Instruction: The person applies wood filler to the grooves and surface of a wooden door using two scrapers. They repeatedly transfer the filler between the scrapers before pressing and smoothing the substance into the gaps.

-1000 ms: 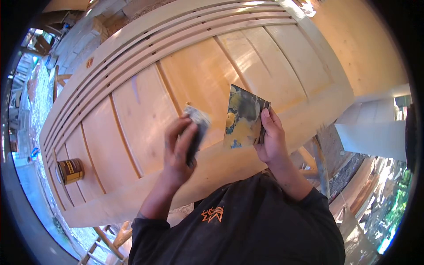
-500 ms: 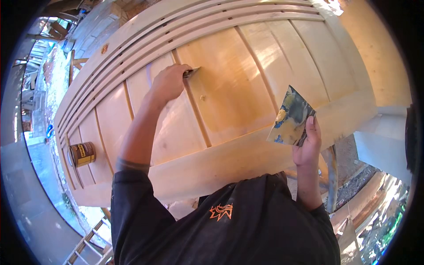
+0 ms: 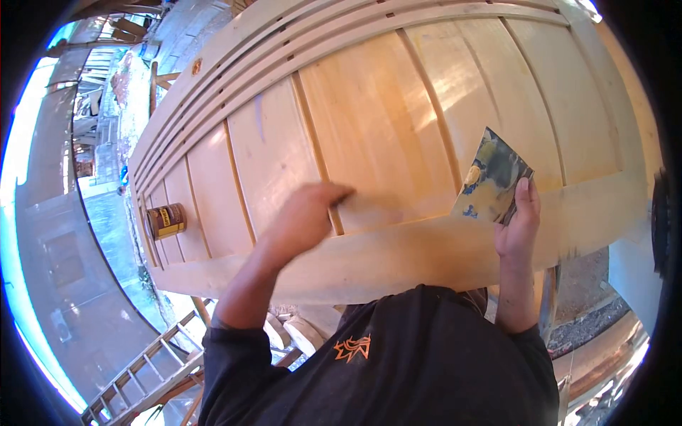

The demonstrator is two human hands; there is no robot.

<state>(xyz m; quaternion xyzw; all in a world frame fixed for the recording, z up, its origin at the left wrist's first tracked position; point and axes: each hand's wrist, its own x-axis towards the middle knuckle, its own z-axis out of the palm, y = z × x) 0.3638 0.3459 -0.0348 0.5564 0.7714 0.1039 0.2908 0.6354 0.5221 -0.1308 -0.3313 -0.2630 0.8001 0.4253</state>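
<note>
My left hand (image 3: 302, 220) is blurred by motion over the lower part of a wooden door panel. Its fingers close round a small scraper (image 3: 342, 199), whose blade is smeared and hard to make out. In my right hand (image 3: 520, 216) is a flat, four-cornered mixing board (image 3: 494, 177), gripped at its lower right with the thumb on top. Dark, blue and yellowish smears cover the board, with a lump of yellowish filler near its left edge. Beneath both hands lies the pale wooden door (image 3: 398, 259), with grooved panels and slats along its far side.
A brown and yellow tin (image 3: 167, 221) rests on the door's left end. A ladder (image 3: 145, 376) leans at the lower left, beside a grey sheet surface (image 3: 64, 263). Wooden legs (image 3: 548, 298) stand under the door at the right.
My left hand has come down and nearer to me with the scraper. A small filler spot on the middle panel no longer shows. The view has shifted, while my right hand keeps the board.
</note>
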